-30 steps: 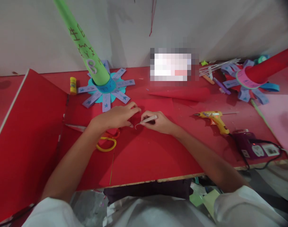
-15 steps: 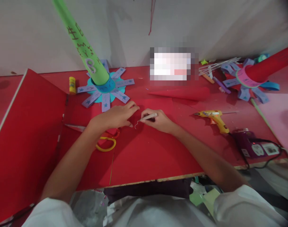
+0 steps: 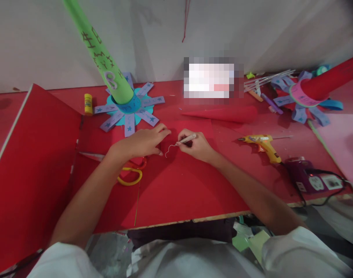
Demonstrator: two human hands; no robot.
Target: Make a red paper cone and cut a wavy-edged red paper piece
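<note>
My right hand grips a pale pen whose tip is at the red paper. A thin, pale wavy line runs from the tip toward the left. Fingers apart, my left hand rests on the paper to the left of that line and holds nothing. Under my left wrist lies a pair of scissors with yellow and red handles; the wrist hides part of them.
Behind my left hand stands a green paper cone on a blue base, with a yellow glue bottle beside it. A red paper cone lies behind my right hand. To the right are a yellow glue gun and a purple box with a cord.
My right hand has moved slightly right and up with the pen, and the pale line is longer. My left hand has stayed in place.
</note>
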